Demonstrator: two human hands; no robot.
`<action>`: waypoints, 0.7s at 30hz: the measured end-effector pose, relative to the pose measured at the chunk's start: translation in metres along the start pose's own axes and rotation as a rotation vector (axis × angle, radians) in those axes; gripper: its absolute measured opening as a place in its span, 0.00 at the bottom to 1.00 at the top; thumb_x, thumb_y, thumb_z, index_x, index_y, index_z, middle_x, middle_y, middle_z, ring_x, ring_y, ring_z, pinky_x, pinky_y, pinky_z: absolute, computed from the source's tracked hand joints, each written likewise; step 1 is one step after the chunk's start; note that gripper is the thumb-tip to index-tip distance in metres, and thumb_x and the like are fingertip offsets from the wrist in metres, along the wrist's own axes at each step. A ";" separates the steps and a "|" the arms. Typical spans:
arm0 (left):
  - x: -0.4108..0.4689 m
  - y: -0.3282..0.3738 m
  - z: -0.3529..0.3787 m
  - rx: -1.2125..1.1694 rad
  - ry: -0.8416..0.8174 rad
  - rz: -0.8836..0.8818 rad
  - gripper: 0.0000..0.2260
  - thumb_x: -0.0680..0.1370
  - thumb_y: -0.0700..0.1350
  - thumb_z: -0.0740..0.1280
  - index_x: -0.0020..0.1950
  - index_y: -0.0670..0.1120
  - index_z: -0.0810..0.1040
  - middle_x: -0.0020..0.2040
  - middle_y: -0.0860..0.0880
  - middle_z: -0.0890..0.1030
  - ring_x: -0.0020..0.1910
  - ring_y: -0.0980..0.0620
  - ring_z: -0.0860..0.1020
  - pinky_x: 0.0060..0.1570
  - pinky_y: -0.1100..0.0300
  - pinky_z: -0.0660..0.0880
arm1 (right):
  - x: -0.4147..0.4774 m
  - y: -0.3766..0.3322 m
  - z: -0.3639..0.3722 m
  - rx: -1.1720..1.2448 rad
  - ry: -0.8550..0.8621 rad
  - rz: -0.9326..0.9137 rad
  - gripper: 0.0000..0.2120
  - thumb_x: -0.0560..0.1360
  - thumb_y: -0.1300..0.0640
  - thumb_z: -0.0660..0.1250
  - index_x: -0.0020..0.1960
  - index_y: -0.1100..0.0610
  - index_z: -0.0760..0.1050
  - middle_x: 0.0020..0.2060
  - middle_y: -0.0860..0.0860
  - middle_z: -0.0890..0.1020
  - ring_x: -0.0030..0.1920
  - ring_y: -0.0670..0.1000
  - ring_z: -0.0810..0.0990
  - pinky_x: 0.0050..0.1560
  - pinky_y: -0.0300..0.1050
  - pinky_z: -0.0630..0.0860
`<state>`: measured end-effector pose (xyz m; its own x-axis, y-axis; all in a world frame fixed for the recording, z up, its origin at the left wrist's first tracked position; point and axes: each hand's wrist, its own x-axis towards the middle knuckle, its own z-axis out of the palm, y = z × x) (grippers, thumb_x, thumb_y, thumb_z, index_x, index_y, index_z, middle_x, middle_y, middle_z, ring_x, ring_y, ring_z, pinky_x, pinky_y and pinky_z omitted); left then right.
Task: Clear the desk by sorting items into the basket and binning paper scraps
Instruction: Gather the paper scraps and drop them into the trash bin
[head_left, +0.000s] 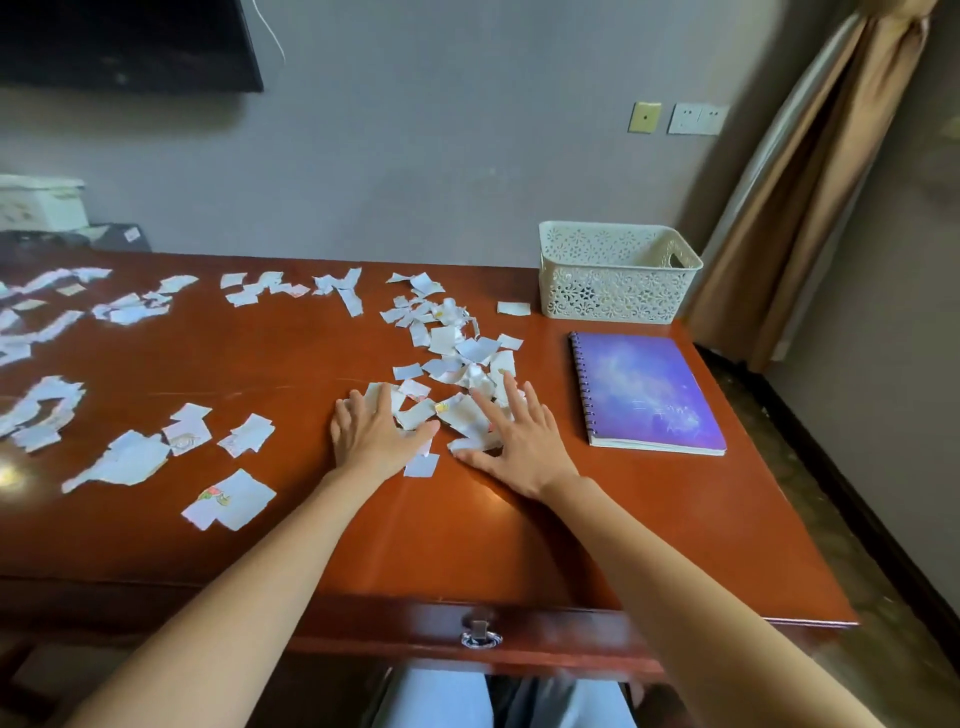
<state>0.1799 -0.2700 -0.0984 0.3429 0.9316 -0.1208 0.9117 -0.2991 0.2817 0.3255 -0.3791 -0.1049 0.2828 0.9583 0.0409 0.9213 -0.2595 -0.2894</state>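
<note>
Left hand (375, 434) and right hand (514, 441), fingers flat, corral paper scraps (457, 358) toward the desk's (467, 519) front edge; next probably scooping them up.

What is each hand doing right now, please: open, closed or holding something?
Left hand: open, fingers flat on the paper scraps.
Right hand: open, spread fingers resting on the same scraps.

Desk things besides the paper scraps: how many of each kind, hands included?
Basket: 1
Notebook: 1
Hands: 2, the left hand and the right hand, both flat on the scraps
Total: 4
</note>
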 end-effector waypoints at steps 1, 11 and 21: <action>0.000 0.002 0.001 -0.007 0.058 0.037 0.33 0.75 0.65 0.58 0.75 0.51 0.55 0.76 0.42 0.57 0.75 0.40 0.54 0.73 0.47 0.54 | 0.004 -0.001 0.000 0.001 0.010 0.002 0.35 0.74 0.33 0.54 0.76 0.41 0.45 0.77 0.53 0.42 0.77 0.58 0.41 0.75 0.56 0.47; 0.009 0.017 0.004 0.218 0.322 0.214 0.18 0.82 0.46 0.56 0.71 0.45 0.63 0.67 0.44 0.70 0.64 0.48 0.70 0.60 0.59 0.71 | 0.022 -0.002 0.002 -0.209 0.282 0.005 0.14 0.77 0.55 0.62 0.62 0.54 0.74 0.54 0.56 0.81 0.53 0.58 0.77 0.49 0.48 0.74; 0.022 0.031 -0.017 0.015 0.424 0.237 0.15 0.80 0.40 0.60 0.67 0.43 0.67 0.61 0.44 0.75 0.56 0.48 0.78 0.49 0.62 0.77 | 0.029 0.002 -0.011 -0.033 0.415 0.206 0.04 0.73 0.62 0.68 0.48 0.61 0.77 0.44 0.57 0.77 0.34 0.60 0.80 0.29 0.45 0.69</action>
<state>0.2121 -0.2549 -0.0762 0.4221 0.8384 0.3448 0.8239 -0.5135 0.2399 0.3383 -0.3530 -0.0933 0.5375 0.7590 0.3674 0.8408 -0.4495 -0.3015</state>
